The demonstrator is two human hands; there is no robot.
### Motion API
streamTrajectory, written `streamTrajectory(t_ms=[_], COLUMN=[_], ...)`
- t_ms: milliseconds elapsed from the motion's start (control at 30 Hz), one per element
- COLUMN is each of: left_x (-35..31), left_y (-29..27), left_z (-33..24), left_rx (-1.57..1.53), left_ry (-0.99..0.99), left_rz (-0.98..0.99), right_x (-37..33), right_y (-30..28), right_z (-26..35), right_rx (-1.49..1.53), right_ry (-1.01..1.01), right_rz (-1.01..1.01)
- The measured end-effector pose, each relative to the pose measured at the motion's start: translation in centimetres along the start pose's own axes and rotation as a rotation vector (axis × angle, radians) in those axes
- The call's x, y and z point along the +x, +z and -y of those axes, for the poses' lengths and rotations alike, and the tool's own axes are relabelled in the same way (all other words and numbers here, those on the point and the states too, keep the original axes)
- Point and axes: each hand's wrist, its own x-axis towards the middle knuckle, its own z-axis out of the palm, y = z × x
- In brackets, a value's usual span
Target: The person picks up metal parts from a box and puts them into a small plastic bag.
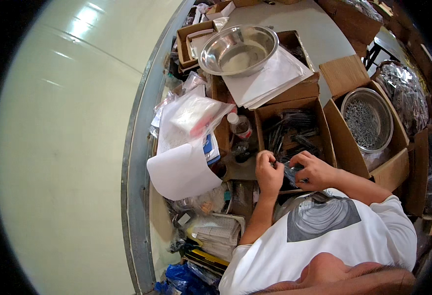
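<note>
Fingers of our right hand point(314, 172) are clamping on a clear plastic bag point(290, 173), which is sitting between our two hands at the near end of a cardboard box point(328, 135). Fingers of our left hand point(269, 172) are curling in toward the thumb at the bag's other side; we cannot tell whether they are gripping its edge. We are judging this piece to be partway done: the bag is being handled, not yet put down, and its contents are not showing clearly. Many dark pieces point(294, 120) are lying untouched in the box just beyond our fingertips, so much seems left. Left of our left fingers, white paper point(184, 169) is curling; just beyond them a bottle point(242, 129) is standing. Farther to the right of our right fingers, a bowl point(390, 125) is holding small metal pieces point(359, 123). Farthest ahead, a shiny basin point(240, 53) is resting on paper sheets point(267, 84).
</note>
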Motion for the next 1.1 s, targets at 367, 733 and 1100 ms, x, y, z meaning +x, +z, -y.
streamTrajectory(t_ms=[367, 733, 1100], left_x=[-1.3, -1.6, -1.5], left_y=[-2.9, -5.1, -4.8], left_z=[2.2, 2.1, 1.7], left_rx=[-0.346, -0.382, -0.371], left_ry=[-0.264, -0.198, -0.248], left_rz=[0.264, 0.137, 0.172], right_x=[5.4, 6.2, 5.8], right_y=[4.2, 6.6, 5.2], right_z=[-14.5, -12.4, -15.6], right_rx=[-0.729, -0.713, -0.792], right_ry=[0.93, 0.829, 0.463], right_rz=[0.44, 0.153, 0.618])
